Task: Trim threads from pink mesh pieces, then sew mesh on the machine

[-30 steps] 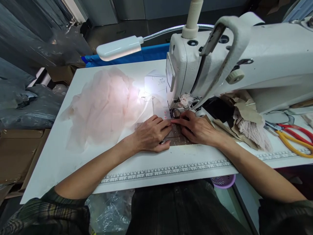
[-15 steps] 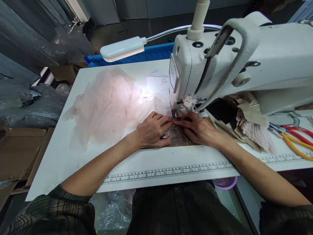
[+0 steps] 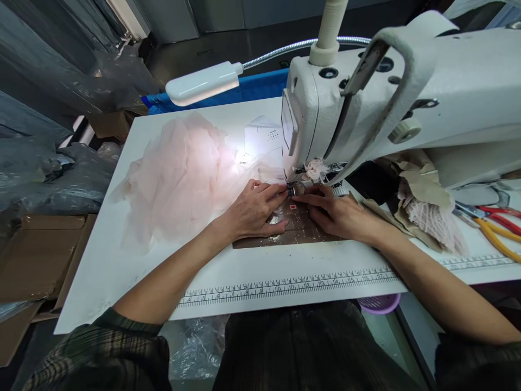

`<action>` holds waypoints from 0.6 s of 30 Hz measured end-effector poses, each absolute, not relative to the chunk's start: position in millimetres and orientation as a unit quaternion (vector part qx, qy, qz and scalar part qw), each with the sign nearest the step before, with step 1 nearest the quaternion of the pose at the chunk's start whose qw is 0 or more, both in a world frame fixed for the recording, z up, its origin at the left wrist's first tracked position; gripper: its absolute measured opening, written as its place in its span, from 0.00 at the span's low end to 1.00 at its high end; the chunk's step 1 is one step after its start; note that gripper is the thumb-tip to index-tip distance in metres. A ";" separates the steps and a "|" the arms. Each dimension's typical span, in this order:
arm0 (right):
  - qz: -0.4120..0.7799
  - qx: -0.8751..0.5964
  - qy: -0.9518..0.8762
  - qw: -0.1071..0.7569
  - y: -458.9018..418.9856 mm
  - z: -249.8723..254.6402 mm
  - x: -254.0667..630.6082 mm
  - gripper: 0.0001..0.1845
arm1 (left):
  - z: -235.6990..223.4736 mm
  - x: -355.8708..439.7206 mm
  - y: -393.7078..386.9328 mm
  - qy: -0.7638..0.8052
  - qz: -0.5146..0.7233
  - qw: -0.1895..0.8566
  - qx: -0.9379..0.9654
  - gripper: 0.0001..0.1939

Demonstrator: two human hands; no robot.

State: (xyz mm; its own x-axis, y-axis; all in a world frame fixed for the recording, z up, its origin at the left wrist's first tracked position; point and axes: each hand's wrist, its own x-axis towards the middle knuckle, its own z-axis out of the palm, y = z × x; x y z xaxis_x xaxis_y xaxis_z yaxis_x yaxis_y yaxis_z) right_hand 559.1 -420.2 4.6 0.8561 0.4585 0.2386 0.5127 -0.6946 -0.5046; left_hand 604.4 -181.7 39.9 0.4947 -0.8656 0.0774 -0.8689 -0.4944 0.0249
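Observation:
My left hand (image 3: 258, 209) lies palm down beside the presser foot (image 3: 296, 189) of a white sewing machine (image 3: 313, 103). Its fingers stretch toward the foot and the thumb is spread apart. From the other side, my right hand (image 3: 340, 212) reaches in with its index finger extended to the foot. Beneath both is a brown, scuffed machine bed plate (image 3: 291, 228) with a small red mark. Pale pink sheer fabric (image 3: 183, 168) is heaped to the left, and a strip of it runs toward the needle area. Whether any fabric lies under the fingertips is hidden.
A white lamp (image 3: 203, 84) on a flexible neck lights the table. Scissors with yellow and red handles (image 3: 499, 233) lie at the right, near beige and pink scraps (image 3: 433, 212). A printed ruler (image 3: 285, 288) edges the front. Cardboard boxes (image 3: 40, 255) stand at the left.
The sheer strip has shifted back by the foot, and more of the brown plate and its red mark shows. Both hands stay by the foot; my left thumb sits farther out. The view has shifted slightly.

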 end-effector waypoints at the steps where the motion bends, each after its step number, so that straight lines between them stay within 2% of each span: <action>1: -0.039 -0.907 -0.267 0.322 -424.3 5.6 560.6 0.22 | 39.8 605.5 -181.4 -0.502 0.027 0.032 0.864 0.27; 6: 0.036 -0.862 -0.232 0.449 -438.2 7.9 575.2 0.19 | 38.9 610.3 -179.7 -0.505 0.024 0.040 0.862 0.29; 9: 0.016 -0.862 -0.192 0.469 -437.2 10.0 580.4 0.22 | 39.2 611.4 -179.1 -0.503 0.021 0.045 0.863 0.29; 18: 0.030 -0.854 -0.126 0.504 -440.3 6.6 567.5 0.22 | 36.6 613.9 -177.5 -0.490 0.015 0.072 0.869 0.26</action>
State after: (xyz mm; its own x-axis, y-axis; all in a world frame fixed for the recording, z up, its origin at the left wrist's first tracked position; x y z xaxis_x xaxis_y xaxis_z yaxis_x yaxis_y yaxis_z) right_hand 567.5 -440.3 6.6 0.9667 0.2447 0.0753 0.1842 -0.4602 -0.8685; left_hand 613.9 -177.5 36.6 0.5200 -0.8487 0.0967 -0.8530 -0.5100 0.1109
